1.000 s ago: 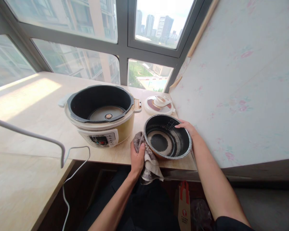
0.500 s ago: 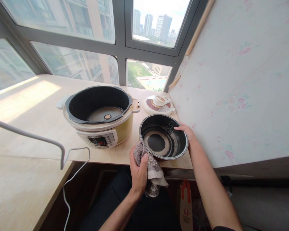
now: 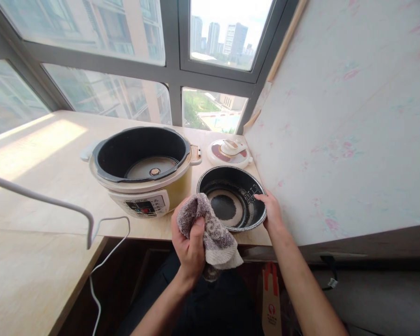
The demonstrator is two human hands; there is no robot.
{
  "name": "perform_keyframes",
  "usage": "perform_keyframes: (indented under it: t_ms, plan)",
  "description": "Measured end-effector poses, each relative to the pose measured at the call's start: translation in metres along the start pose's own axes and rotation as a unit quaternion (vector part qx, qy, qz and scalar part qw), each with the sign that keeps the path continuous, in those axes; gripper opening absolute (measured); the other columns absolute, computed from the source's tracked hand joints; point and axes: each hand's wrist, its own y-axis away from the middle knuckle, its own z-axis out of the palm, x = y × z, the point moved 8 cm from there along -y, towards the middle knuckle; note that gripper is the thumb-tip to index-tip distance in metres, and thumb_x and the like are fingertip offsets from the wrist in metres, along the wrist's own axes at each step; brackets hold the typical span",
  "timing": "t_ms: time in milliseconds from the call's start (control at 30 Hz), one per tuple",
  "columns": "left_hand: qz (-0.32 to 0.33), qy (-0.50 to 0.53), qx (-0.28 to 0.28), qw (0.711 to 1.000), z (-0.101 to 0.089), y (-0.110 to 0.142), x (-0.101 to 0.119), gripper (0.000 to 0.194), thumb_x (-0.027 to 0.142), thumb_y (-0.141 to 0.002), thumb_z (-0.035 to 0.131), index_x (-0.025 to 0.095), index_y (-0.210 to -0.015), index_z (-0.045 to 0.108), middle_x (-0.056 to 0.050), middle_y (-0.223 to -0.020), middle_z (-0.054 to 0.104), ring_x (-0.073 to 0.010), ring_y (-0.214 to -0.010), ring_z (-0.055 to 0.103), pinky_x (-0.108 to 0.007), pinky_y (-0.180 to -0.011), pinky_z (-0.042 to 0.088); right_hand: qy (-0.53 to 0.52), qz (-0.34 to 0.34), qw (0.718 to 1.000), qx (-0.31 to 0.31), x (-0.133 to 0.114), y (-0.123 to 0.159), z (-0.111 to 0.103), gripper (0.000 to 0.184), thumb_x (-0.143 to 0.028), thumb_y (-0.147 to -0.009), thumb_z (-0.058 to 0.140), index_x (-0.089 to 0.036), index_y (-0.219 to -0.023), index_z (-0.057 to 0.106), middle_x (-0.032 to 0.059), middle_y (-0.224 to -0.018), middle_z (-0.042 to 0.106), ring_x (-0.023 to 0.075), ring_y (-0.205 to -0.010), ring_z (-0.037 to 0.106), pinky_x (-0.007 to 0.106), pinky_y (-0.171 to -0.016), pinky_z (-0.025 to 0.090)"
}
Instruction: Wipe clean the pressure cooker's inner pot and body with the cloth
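Note:
My left hand [image 3: 191, 240] is closed around a grey-brown cloth [image 3: 217, 235], whose lower end hangs loose over the sill's front edge. Just behind the cloth is a black inner pot [image 3: 247, 214], its mouth up and its worn bottom showing. My right hand [image 3: 272, 210] grips the pot's right rim, thumb inside and the other fingers hidden behind the wall. To the left stands the electric pressure cooker body [image 3: 178, 186], lidless, with a dark interior. The cooker lid [image 3: 230, 153] lies behind the pot.
Everything stands on a pale wooden sill [image 3: 28, 196] below the windows. A white cord [image 3: 94, 284] hangs over its front edge, and a thicker grey cable [image 3: 38, 191] crosses at left. The papered wall [image 3: 336, 116] borders the right. A paper bag [image 3: 271, 303] is below.
My left hand has moved left and toward me with the cloth, away from the pot's rim. The pot and my right hand have shifted slightly left.

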Motion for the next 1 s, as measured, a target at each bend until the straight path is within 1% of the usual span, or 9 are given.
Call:
perform_keyframes:
  t_ms: [133,233,333,467,533,667,733,867,1000]
  plan:
    - [-0.022,-0.011,0.001,1.0,-0.001,-0.009,-0.003,0.032,0.033,-0.088,0.065,0.02,-0.118,0.064,-0.004,-0.112,0.069,-0.0208,-0.102,0.066,-0.032,-0.093,0.053,0.047,-0.022,0.998,0.029,-0.001,0.004,-0.007,0.047,-0.036,-0.068,0.07,-0.02,-0.111,0.063,0.0067,-0.11,0.072,0.0274,-0.102,0.068,0.037,-0.086,0.056]
    - [-0.023,-0.023,-0.013,0.999,0.001,-0.014,-0.001,0.031,0.034,-0.087,0.066,0.019,-0.114,0.066,-0.004,-0.108,0.069,-0.0199,-0.097,0.066,-0.031,-0.089,0.053,0.083,-0.085,0.99,0.071,-0.013,0.015,-0.012,0.057,-0.042,-0.078,0.069,-0.019,-0.127,0.055,0.0125,-0.141,0.058,0.0273,-0.132,0.054,0.04,-0.113,0.043]
    - [-0.016,-0.037,-0.039,0.998,0.008,-0.019,0.007,0.03,0.033,-0.088,0.065,0.019,-0.115,0.066,-0.005,-0.108,0.069,-0.0203,-0.098,0.066,-0.032,-0.09,0.054,0.11,-0.187,0.974,0.063,-0.035,0.049,-0.003,0.063,-0.046,-0.086,0.067,-0.019,-0.14,0.048,0.0133,-0.156,0.043,0.0251,-0.145,0.04,0.042,-0.124,0.029]
    - [0.037,-0.045,-0.069,0.996,0.027,-0.015,0.03,0.032,0.03,-0.091,0.062,0.022,-0.123,0.064,-0.007,-0.123,0.065,-0.0237,-0.115,0.062,-0.039,-0.104,0.05,0.143,-0.268,0.949,-0.078,-0.056,0.113,0.032,0.062,-0.044,-0.096,0.059,-0.024,-0.152,0.04,0.0085,-0.162,0.035,0.0247,-0.152,0.029,0.047,-0.127,0.022]
    - [0.063,-0.041,-0.092,0.993,0.039,-0.006,0.04,0.034,0.03,-0.093,0.061,0.024,-0.126,0.062,-0.008,-0.132,0.061,-0.0254,-0.125,0.057,-0.043,-0.111,0.045,0.188,-0.307,0.921,-0.145,-0.059,0.143,0.047,0.077,-0.053,-0.09,0.066,-0.027,-0.156,0.034,0.007,-0.165,0.028,0.0285,-0.154,0.02,0.051,-0.127,0.015]
    - [0.025,-0.013,-0.205,0.978,0.065,0.015,0.042,0.045,0.031,-0.097,0.056,0.027,-0.142,0.052,-0.009,-0.148,0.05,-0.028,-0.137,0.049,-0.048,-0.119,0.038,0.178,-0.291,0.91,-0.237,-0.044,0.172,0.062,0.12,-0.07,-0.064,0.08,-0.028,-0.161,0.025,0.0127,-0.163,0.031,0.0364,-0.148,0.035,0.052,-0.12,0.035]
    - [-0.015,0.005,-0.272,0.962,0.073,0.022,0.041,0.049,0.037,-0.1,0.051,0.028,-0.148,0.047,-0.008,-0.155,0.043,-0.0284,-0.143,0.043,-0.048,-0.121,0.035,0.149,-0.276,0.928,-0.202,-0.04,0.171,0.056,0.121,-0.065,-0.061,0.086,-0.028,-0.16,0.027,0.0134,-0.158,0.04,0.036,-0.141,0.046,0.048,-0.113,0.046]
    - [-0.044,0.044,-0.391,0.918,0.08,0.028,0.05,0.052,0.046,-0.106,0.031,0.029,-0.153,0.044,-0.004,-0.161,0.036,-0.0259,-0.151,0.03,-0.045,-0.126,0.026,0.126,-0.231,0.964,-0.027,-0.04,0.159,0.026,0.08,-0.043,-0.069,0.087,-0.028,-0.14,0.054,0.0096,-0.134,0.065,0.0325,-0.121,0.064,0.044,-0.101,0.055]
    - [-0.018,0.008,-0.428,0.904,0.08,0.023,0.049,0.055,0.045,-0.104,0.04,0.027,-0.156,0.041,-0.006,-0.161,0.037,-0.0277,-0.15,0.033,-0.048,-0.124,0.03,0.047,-0.148,0.987,0.036,-0.041,0.152,0.007,0.064,-0.04,-0.07,0.085,-0.026,-0.128,0.06,0.0075,-0.119,0.07,0.028,-0.105,0.069,0.039,-0.09,0.058]
